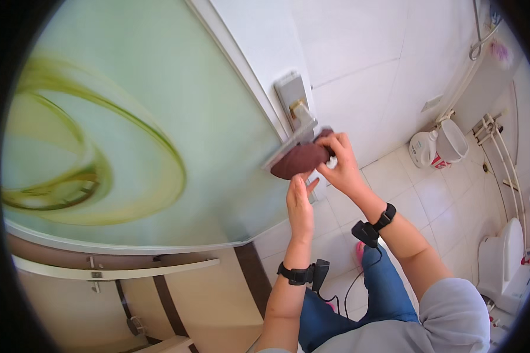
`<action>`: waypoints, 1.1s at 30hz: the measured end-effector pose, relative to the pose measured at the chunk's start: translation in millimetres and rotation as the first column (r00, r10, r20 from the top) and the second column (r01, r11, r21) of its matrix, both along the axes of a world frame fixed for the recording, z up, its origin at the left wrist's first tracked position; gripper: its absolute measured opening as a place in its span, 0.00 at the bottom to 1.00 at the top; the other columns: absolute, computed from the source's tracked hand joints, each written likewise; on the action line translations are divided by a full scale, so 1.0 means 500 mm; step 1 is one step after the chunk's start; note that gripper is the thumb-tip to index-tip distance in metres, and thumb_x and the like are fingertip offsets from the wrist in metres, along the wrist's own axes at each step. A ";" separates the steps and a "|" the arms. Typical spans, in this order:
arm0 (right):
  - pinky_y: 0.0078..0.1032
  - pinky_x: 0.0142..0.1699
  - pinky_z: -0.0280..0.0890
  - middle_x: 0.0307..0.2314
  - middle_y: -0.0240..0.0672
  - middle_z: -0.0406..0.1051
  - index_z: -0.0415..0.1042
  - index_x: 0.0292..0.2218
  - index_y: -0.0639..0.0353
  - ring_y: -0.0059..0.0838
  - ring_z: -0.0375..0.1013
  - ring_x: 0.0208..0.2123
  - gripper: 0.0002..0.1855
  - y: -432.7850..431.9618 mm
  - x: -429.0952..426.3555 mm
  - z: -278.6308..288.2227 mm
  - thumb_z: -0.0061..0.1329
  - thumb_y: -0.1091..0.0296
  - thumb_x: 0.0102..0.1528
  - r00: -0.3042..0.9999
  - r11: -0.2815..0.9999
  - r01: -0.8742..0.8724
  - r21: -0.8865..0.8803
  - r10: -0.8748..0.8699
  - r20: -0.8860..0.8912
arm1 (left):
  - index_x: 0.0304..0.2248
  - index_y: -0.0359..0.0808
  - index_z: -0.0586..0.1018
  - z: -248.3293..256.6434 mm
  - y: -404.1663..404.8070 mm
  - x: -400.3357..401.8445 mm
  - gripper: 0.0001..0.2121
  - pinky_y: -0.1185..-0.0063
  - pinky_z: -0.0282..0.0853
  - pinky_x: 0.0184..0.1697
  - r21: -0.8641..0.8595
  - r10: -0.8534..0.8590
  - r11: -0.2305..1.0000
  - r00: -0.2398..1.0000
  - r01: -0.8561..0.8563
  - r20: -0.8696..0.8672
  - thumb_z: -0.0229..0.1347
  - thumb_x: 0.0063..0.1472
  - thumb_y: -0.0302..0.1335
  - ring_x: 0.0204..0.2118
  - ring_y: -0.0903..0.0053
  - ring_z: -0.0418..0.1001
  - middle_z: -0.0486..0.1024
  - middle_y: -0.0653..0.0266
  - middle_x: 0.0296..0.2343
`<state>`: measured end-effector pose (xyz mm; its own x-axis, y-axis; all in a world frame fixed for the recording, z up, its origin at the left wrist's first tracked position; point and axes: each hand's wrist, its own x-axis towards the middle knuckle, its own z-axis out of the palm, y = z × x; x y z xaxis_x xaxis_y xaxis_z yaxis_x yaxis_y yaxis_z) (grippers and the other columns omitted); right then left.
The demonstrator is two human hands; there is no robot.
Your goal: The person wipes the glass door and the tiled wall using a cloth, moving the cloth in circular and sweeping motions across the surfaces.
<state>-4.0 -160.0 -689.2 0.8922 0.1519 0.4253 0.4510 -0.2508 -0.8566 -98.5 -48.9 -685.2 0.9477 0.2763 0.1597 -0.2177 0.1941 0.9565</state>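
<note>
A dark maroon cloth (298, 161) lies against the metal lever handle (287, 143) of a door with a frosted glass panel (212, 163). My right hand (339, 161) pinches the cloth at its right end, between thumb and fingers. Just below the cloth is my left hand (299, 194), its fingers pointing up at the cloth's lower edge; whether it grips any of the cloth cannot be told. The handle's backplate (293, 90) sits on the white door frame part above. Both wrists wear black straps with small cabled devices.
White tiled wall (357, 79) and tiled floor (410, 194) lie to the right. A white jug (422, 148) and a white bucket (452, 139) stand by the wall. Farther right are a toilet (503, 256) and a pipe rack (505, 150). A curved white rail (128, 274) runs at lower left.
</note>
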 end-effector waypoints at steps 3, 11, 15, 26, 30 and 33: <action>0.33 0.53 0.62 0.48 0.47 0.62 0.69 0.37 0.59 0.46 0.63 0.50 0.21 -0.054 -0.028 0.045 0.59 0.75 0.39 0.986 0.980 -0.167 -0.110 0.162 -0.048 | 0.55 0.30 0.67 0.073 -0.029 -0.042 0.28 0.71 0.67 0.54 0.045 0.034 0.999 0.998 -0.031 -0.048 0.33 0.72 0.47 0.55 0.71 0.67 0.68 0.56 0.52; 0.24 0.43 0.66 0.30 0.29 0.68 0.63 0.31 0.57 0.18 0.69 0.35 0.13 -0.174 -0.041 0.269 0.55 0.73 0.47 0.864 0.880 -0.161 0.447 0.345 -0.368 | 0.50 0.28 0.73 0.339 -0.089 -0.028 0.18 0.77 0.70 0.46 0.359 0.013 0.931 0.979 0.063 -0.206 0.51 0.68 0.33 0.48 0.74 0.70 0.71 0.59 0.49; 0.30 0.47 0.68 0.39 0.36 0.67 0.62 0.43 0.61 0.27 0.71 0.40 0.20 -0.142 -0.008 0.471 0.50 0.82 0.49 0.948 0.813 -0.062 0.578 0.229 -0.221 | 0.50 0.31 0.73 0.431 -0.070 -0.006 0.17 0.70 0.63 0.54 0.630 0.312 0.694 0.934 -0.348 0.172 0.55 0.63 0.28 0.48 0.59 0.68 0.71 0.53 0.45; 0.56 0.64 0.49 0.60 0.47 0.58 0.72 0.51 0.40 0.47 0.58 0.62 0.28 0.004 0.089 0.583 0.52 0.70 0.47 0.567 0.977 0.053 -0.208 0.142 0.811 | 0.57 0.28 0.64 0.530 -0.083 0.008 0.28 0.62 0.56 0.59 0.825 0.277 0.401 0.911 -0.398 0.305 0.57 0.59 0.26 0.56 0.49 0.59 0.61 0.44 0.54; 0.54 0.64 0.50 0.59 0.42 0.60 0.74 0.49 0.43 0.45 0.59 0.61 0.27 0.021 0.129 0.715 0.48 0.76 0.46 0.458 0.978 0.116 -0.174 0.103 0.883 | 0.59 0.29 0.62 0.513 -0.059 0.000 0.31 0.63 0.56 0.60 0.888 0.255 0.368 0.949 -0.274 0.187 0.58 0.59 0.29 0.58 0.49 0.58 0.58 0.44 0.56; 0.51 0.64 0.51 0.58 0.44 0.61 0.73 0.47 0.49 0.46 0.59 0.61 0.28 0.014 0.158 0.899 0.48 0.82 0.43 0.329 0.992 0.102 -0.077 0.039 0.944 | 0.60 0.30 0.61 0.491 -0.060 0.028 0.33 0.63 0.57 0.61 0.917 0.199 0.350 0.971 -0.194 0.130 0.59 0.59 0.31 0.58 0.48 0.57 0.58 0.44 0.57</action>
<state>75.1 -153.0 -239.4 -0.0902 0.2371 0.9673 0.9270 -0.3351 0.1686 -84.3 -79.0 -439.5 0.8889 0.1392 0.4365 -0.1178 -0.8512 0.5114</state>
